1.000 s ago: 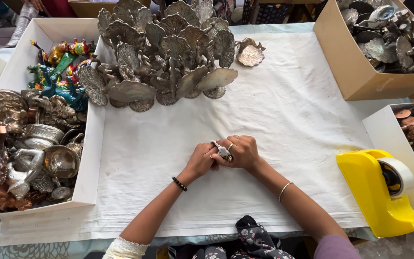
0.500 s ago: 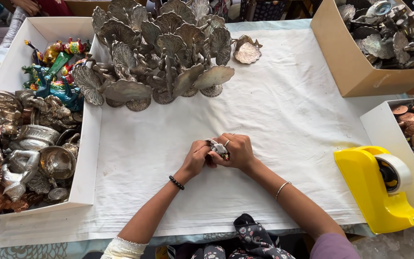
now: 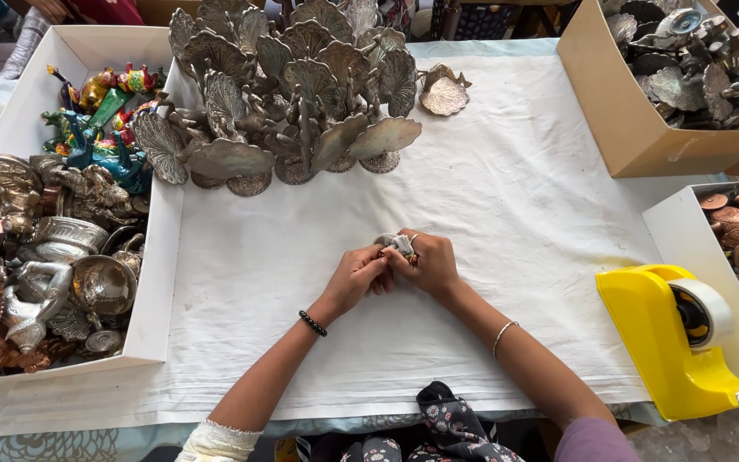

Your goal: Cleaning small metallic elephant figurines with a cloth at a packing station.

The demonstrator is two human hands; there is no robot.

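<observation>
Resting on the white cloth (image 3: 489,171), a small silver metal piece (image 3: 397,244) is clamped between the left hand (image 3: 359,275) and right hand (image 3: 425,263).

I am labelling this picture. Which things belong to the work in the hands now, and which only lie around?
In hand:
left hand
right hand
small silvery piece

Lying about:
metal peacock figures
yellow tape dispenser
white box of figurines
cardboard box

Metal peacock figures (image 3: 292,94) crowd above a yellow tape dispenser (image 3: 673,338).
</observation>
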